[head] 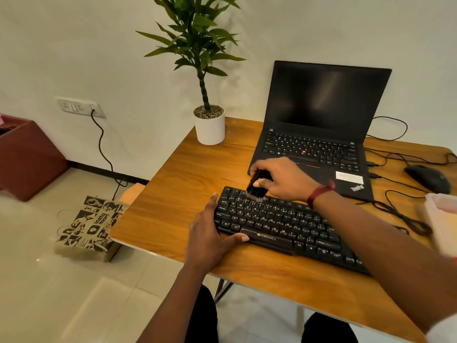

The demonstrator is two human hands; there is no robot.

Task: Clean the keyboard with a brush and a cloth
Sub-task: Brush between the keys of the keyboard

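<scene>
A black keyboard [284,224] lies slanted on the wooden table [188,174]. My right hand [284,178] grips a small black brush [257,186] whose bristles touch the keys of the top left rows. My left hand [210,233] rests flat against the keyboard's left end, fingers straight along the side and thumb on the front edge near the space bar. No cloth is in view.
An open black laptop [319,129] stands just behind the keyboard. A potted plant [209,125] is at the table's back left corner. A black mouse [427,178] and several cables lie at the right, beside a pale container [442,219]. A paper bag [91,226] sits on the floor.
</scene>
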